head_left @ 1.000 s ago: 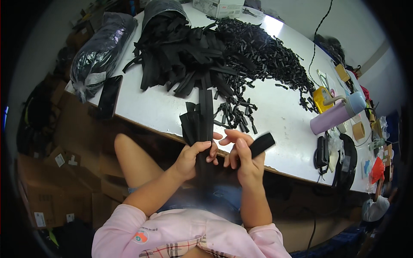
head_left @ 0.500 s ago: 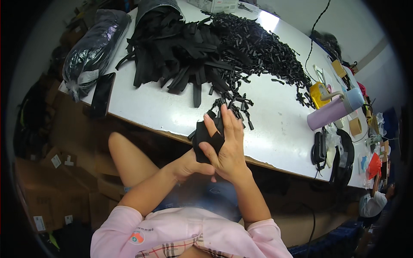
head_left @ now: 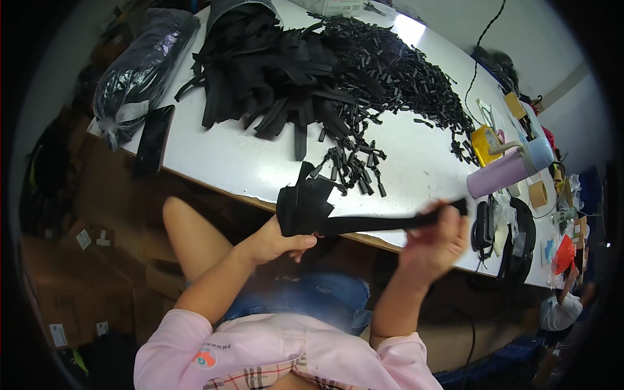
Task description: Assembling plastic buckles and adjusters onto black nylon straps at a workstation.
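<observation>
A bundle of black fabric strips (head_left: 302,203) is gripped in my left hand (head_left: 272,244), just in front of the table's near edge. From that bundle a single black strip (head_left: 370,225) stretches to the right. Its far end is pinched in my right hand (head_left: 432,244), which is blurred by motion. Beyond my hands, small black plastic pieces (head_left: 354,162) lie loose on the white table (head_left: 240,162). A large heap of black strips (head_left: 266,78) spills from a grey bag, beside a big pile of the same small pieces (head_left: 396,68).
A wrapped black bundle (head_left: 143,71) and a dark phone-like slab (head_left: 155,140) lie at the left. On the right are a lilac bottle (head_left: 497,174), a yellow container (head_left: 484,144), a tape roll (head_left: 537,193) and a black case (head_left: 482,224). Cardboard boxes (head_left: 84,286) stand lower left.
My right hand has moved away from the left hand to the right, drawing one strip out straight. My left hand has shifted slightly left with the bundle.
</observation>
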`<act>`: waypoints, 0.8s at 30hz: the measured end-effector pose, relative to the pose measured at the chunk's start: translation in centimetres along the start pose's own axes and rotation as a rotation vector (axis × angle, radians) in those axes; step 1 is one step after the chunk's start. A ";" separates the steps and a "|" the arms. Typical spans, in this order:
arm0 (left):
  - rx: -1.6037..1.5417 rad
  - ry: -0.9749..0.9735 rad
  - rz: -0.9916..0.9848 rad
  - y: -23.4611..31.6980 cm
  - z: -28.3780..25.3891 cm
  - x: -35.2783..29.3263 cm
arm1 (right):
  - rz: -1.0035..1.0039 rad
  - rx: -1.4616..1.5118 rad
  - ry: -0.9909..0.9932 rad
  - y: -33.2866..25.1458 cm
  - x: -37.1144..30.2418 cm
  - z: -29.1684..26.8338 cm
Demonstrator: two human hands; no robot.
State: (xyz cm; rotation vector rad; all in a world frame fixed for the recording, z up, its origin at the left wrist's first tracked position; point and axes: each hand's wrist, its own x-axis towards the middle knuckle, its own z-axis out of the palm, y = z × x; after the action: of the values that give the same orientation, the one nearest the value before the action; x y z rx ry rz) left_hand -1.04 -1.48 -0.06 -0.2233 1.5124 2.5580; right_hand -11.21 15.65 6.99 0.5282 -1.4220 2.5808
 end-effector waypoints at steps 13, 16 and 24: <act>0.173 0.014 0.292 -0.8 1.5 0.3 | -0.101 -0.576 -0.615 2.6 -2.5 2.1; 0.851 0.156 0.333 -0.6 1.0 -0.3 | -0.218 -0.675 -0.529 3.2 -1.2 2.0; 0.768 0.211 0.298 -1.6 0.3 -0.4 | -0.122 -0.391 -0.362 0.3 -1.3 1.7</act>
State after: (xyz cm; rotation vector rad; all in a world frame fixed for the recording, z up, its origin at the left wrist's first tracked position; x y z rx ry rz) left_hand -0.32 -0.46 -1.20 -0.1726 2.6345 1.9633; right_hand -9.65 14.10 7.11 1.0139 -1.8780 2.1044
